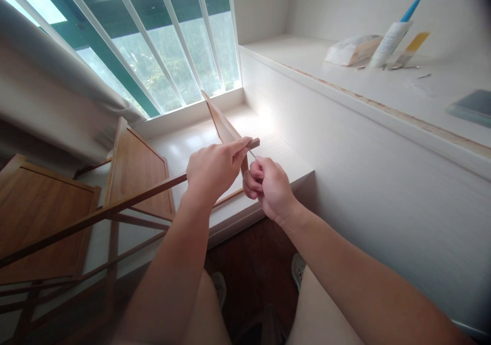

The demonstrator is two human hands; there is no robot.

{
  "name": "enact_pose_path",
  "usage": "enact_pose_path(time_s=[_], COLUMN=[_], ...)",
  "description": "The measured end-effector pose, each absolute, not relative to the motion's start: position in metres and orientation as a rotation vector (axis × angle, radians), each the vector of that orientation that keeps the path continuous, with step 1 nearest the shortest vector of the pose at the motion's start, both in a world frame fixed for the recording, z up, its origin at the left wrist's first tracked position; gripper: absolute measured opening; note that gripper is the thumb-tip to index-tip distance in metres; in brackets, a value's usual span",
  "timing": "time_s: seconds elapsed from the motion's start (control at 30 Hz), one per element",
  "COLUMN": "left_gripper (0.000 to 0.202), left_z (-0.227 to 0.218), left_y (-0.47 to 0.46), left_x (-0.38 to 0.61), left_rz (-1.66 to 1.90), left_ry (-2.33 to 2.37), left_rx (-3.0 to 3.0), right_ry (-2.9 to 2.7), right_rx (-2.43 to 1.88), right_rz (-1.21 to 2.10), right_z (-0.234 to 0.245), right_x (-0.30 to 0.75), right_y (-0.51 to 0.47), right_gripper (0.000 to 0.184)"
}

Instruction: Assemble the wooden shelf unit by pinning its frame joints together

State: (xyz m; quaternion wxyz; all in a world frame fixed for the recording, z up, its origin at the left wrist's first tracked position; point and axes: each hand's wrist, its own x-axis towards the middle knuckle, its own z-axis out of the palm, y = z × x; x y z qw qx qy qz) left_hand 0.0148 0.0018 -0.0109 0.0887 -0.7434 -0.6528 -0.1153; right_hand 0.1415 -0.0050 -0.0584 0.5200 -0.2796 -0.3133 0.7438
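Two bare hands meet over the white ledge (284,160), and from my distant post I judge the work there to be partway along: a thin tool (251,153) reaches up to the tip of a wooden rail (134,200), so that spot looks unfinished; how much else is secured I cannot tell. The right hand (270,184), above the ledge's front edge, pinches the tool between thumb and forefinger, other fingers folded in. The left hand (215,168), back upward, grips the rail just short of its tip, over the ledge. The rail slants down toward the ledge's left, passing the middle panel (136,163) and the left panel (42,217); a right panel (223,122) stands over the ledge behind the hands. Higher, right of the ledge, a shelf (299,48) carries a tube (389,43) and a brush (412,48). Beyond the ledge, I see a barred window (161,71).
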Motion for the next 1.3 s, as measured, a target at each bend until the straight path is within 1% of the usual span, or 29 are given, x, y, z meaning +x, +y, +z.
enact_pose_path(time_s=[0.23,0.47,0.67,0.87,1.1,1.3], left_gripper=[0.037,0.038,0.037,0.036,0.036,0.037], left_z=[-0.011,-0.011,-0.013,-0.013,-0.013,-0.01], left_y=[0.001,0.002,0.003,0.004,0.002,0.002], left_x=[0.015,0.015,0.013,0.014,0.015,0.016], left_rz=[-0.339,-0.342,-0.349,-0.369,-0.352,-0.334], left_ry=[-1.942,-1.953,-1.939,-1.947,-1.968,-1.977], left_rx=[-2.196,-2.203,-2.214,-2.21,-2.201,-2.216], right_ry=[-0.622,-0.866,-0.879,-0.705,-0.833,-1.034], right_rx=[-0.575,-0.769,-0.732,-0.624,-0.666,-0.808], right_rz=[1.991,1.786,1.78,1.923,1.714,1.57], right_z=[-0.052,-0.056,-0.057,-0.055,-0.053,-0.062], right_x=[0.146,0.153,0.154,0.149,0.146,0.153], right_y=[-0.005,0.0,0.0,-0.003,-0.012,-0.003], right_gripper=[0.041,0.041,0.042,0.042,0.041,0.04])
